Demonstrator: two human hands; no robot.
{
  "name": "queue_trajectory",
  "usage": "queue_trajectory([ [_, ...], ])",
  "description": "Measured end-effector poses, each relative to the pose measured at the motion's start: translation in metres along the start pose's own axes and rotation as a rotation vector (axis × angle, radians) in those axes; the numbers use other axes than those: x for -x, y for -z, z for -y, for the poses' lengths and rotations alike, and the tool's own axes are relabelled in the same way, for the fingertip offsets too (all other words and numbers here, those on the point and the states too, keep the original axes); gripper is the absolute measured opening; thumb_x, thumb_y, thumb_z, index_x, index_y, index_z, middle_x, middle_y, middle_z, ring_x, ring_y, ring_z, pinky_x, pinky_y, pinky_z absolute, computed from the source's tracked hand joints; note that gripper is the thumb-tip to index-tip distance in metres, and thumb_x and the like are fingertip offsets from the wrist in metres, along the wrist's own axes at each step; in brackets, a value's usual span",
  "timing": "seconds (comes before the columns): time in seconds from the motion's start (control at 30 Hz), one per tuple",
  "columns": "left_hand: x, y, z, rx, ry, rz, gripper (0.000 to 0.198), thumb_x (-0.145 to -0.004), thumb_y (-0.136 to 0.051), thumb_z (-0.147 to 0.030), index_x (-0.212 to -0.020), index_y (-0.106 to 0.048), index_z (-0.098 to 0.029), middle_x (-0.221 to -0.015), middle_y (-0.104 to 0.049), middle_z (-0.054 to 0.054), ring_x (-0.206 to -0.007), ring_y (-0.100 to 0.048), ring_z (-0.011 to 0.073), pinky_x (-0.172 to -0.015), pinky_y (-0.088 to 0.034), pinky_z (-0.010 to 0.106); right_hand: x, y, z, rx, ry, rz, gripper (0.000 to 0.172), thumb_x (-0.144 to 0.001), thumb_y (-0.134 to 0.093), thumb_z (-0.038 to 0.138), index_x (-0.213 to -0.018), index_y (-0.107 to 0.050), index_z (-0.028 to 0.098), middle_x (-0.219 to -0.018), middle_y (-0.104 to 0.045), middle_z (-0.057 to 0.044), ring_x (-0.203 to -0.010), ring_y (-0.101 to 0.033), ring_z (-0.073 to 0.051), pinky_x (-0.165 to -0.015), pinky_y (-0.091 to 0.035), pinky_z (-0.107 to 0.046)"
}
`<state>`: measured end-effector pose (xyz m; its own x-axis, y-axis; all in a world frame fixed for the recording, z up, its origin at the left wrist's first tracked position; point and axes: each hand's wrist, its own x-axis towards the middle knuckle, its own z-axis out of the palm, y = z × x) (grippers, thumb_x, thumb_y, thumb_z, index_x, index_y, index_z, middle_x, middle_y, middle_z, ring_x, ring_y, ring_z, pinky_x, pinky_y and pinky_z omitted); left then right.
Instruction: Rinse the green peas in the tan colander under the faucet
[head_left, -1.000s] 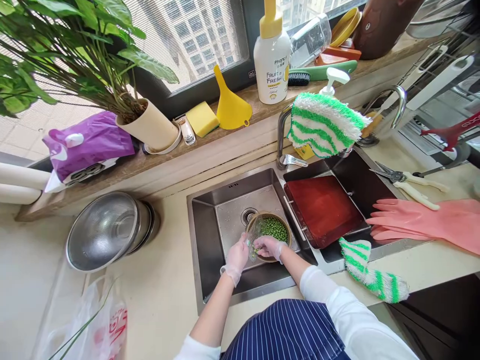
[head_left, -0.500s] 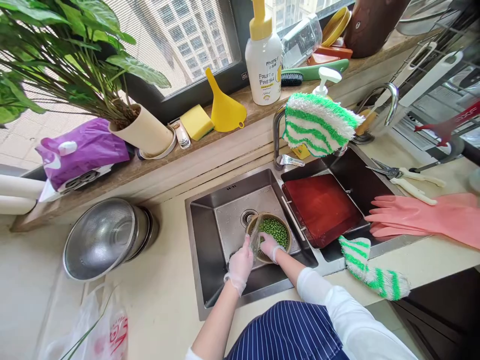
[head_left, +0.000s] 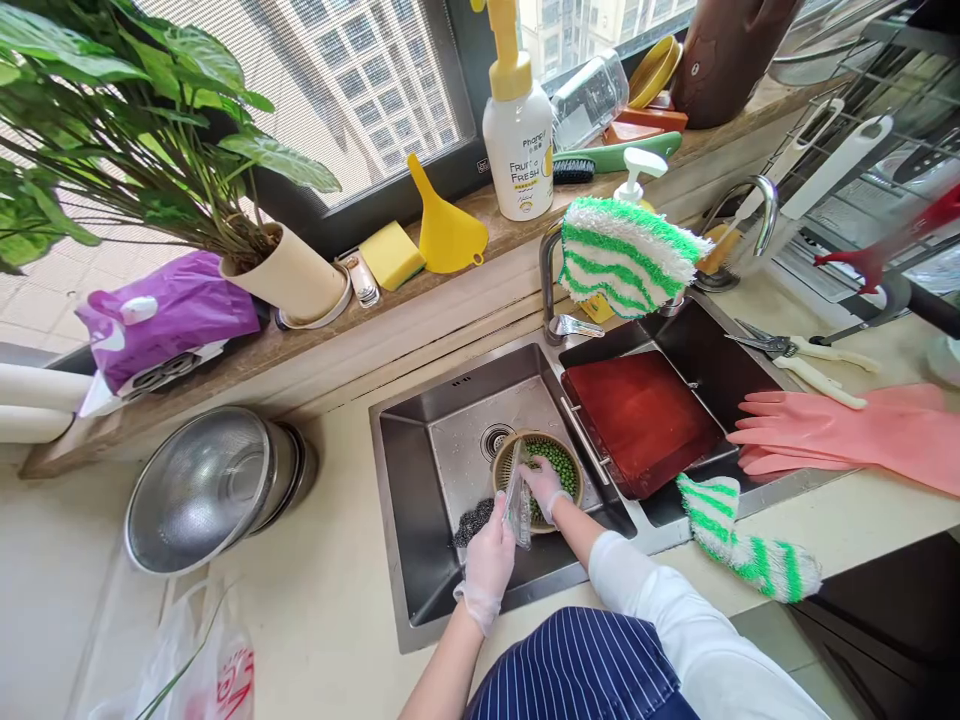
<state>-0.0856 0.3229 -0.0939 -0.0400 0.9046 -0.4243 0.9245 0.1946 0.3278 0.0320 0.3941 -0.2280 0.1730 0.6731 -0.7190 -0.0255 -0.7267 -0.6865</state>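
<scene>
My left hand (head_left: 489, 562), in a clear disposable glove, grips a clear plastic container (head_left: 518, 508) tilted over the near left side of a round tan colander (head_left: 576, 478). Green peas (head_left: 561, 459) fill part of the colander, which sits in the left sink basin (head_left: 459, 411). Also gloved, my right hand (head_left: 546, 488) is over the peas with its fingers curled by the container's edge; what they hold is hidden. A dark scouring pad (head_left: 474, 521) lies in the basin left of the colander.
A dark red tray (head_left: 637, 420) rests across the right basin. Pink rubber gloves (head_left: 840, 435) and scissors (head_left: 795, 350) lie to the right. Metal bowls (head_left: 199, 490) stand on the left counter. A striped cloth (head_left: 634, 255) hangs over the faucet.
The container has come down and toward me with my left hand, uncovering the dark scouring pad. My right hand has risen slightly from the peas toward the container. The view shifted a little.
</scene>
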Motion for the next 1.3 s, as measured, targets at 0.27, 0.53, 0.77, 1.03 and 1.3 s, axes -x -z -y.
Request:
queue_trajectory([
  [0.27, 0.015, -0.008, 0.002, 0.264, -0.093, -0.087, 0.048, -0.090, -0.042, -0.018, -0.136, -0.057, -0.017, -0.118, -0.071, 0.012, -0.093, -0.072, 0.0191, -0.084, -0.055, 0.026, 0.006, -0.007, 0.003, -0.046, 0.092, -0.082, 0.033, -0.086, -0.046, 0.047, -0.105, -0.061, 0.024, -0.093, -0.069, -0.004, -0.079, -0.062, -0.019, -0.072, -0.048, -0.029],
  [0.53, -0.001, -0.008, 0.011, 0.158, 0.046, -0.072, 0.051, -0.088, -0.042, -0.012, -0.137, -0.055, -0.017, -0.103, -0.076, 0.012, -0.076, -0.072, 0.0169, -0.070, -0.052, 0.021, -0.014, 0.000, 0.003, -0.001, 0.039, -0.078, 0.037, -0.069, -0.056, 0.016, -0.105, -0.062, 0.021, -0.089, -0.071, -0.004, -0.078, -0.064, -0.018, -0.075, -0.048, -0.028],
  [0.77, 0.005, -0.003, 0.009, 0.309, 0.035, 0.042, 0.052, -0.092, -0.033, -0.021, -0.142, -0.050, -0.017, -0.063, -0.069, 0.003, -0.053, -0.062, 0.0138, -0.062, -0.048, 0.021, -0.018, 0.004, -0.002, 0.059, 0.033, -0.057, 0.021, -0.078, -0.056, 0.031, -0.094, -0.063, 0.021, -0.097, -0.070, -0.005, -0.088, -0.064, -0.019, -0.081, -0.048, -0.028],
  [1.03, 0.005, 0.005, -0.003, 0.704, 0.229, 0.093, 0.064, -0.093, -0.034, -0.046, -0.147, -0.042, -0.012, -0.051, -0.047, -0.004, -0.042, -0.047, 0.0122, -0.045, -0.044, 0.022, -0.012, 0.005, 0.003, 0.160, 0.030, -0.046, 0.036, -0.076, -0.059, 0.025, -0.112, -0.058, 0.021, -0.094, -0.068, -0.004, -0.079, -0.063, -0.018, -0.071, -0.047, -0.026],
  [1.3, 0.014, 0.006, -0.008, 0.554, 0.118, 0.108, 0.056, -0.094, -0.034, -0.034, -0.145, -0.045, -0.014, -0.053, -0.055, -0.002, -0.046, -0.052, 0.0121, -0.054, -0.047, 0.022, -0.008, 0.007, 0.010, 0.239, 0.031, -0.070, 0.021, -0.085, -0.052, 0.043, -0.092, -0.059, 0.024, -0.082, -0.066, -0.003, -0.074, -0.059, -0.020, -0.070, -0.043, -0.031],
])
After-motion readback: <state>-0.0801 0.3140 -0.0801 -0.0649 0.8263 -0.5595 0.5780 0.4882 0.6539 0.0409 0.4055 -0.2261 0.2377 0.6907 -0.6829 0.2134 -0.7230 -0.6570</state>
